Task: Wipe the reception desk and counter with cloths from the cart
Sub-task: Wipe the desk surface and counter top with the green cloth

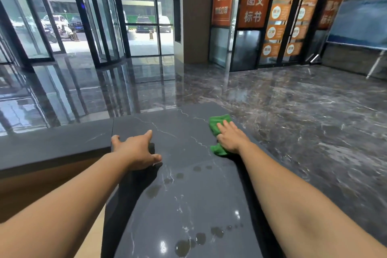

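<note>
While the left hand (136, 151) rested splayed and empty on the dark counter (188, 199), the right hand (230, 138) pressed flat, fingers extended, on a green cloth (217, 125) near the far right edge, its long axis running away from the person.

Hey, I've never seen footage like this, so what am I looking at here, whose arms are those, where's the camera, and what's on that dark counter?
There is one picture, from a wide-angle camera worn on a person's head, looking forward and down. The two bare arms are that person's own. The right hand presses flat on a crumpled green cloth near the far right edge of the dark grey marble-look counter top. The left hand rests spread open on the counter, holding nothing. Several wet spots show on the near surface. Beyond lies a glossy lobby floor and glass doors.
</note>
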The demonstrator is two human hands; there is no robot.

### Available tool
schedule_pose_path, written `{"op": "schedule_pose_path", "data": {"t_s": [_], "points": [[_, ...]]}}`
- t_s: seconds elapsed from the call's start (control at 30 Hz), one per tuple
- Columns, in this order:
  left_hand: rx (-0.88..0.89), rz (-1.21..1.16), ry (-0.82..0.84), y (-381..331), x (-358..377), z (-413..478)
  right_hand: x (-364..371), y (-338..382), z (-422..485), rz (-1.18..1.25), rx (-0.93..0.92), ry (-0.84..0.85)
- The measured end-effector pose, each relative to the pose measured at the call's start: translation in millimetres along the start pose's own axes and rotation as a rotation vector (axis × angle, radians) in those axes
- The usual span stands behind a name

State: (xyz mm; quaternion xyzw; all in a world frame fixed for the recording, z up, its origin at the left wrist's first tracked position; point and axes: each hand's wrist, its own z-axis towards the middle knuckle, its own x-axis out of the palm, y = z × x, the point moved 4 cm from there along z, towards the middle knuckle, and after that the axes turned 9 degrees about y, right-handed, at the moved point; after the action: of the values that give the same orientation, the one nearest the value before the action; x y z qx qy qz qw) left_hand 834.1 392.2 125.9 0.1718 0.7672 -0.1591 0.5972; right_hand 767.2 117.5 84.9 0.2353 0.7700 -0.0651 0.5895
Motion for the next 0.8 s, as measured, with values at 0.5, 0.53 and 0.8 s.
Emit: {"op": "schedule_pose_path", "data": {"t_s": [0.5, 0.53, 0.8], "points": [[0.095, 0.065, 0.160, -11.8, 7.6, -51.7, 22.2, 58.8, -52.8, 0.066, 0.046, -0.010], [0.085, 0.075, 0.159, -14.4, 8.2, -52.8, 27.3, 74.9, -58.3, 0.056, 0.008, -0.007], [-0.022, 0.188, 0.208, -31.5, 8.7, -56.4, 49.2, 121.4, -85.5, 0.001, -0.245, 0.052]]}}
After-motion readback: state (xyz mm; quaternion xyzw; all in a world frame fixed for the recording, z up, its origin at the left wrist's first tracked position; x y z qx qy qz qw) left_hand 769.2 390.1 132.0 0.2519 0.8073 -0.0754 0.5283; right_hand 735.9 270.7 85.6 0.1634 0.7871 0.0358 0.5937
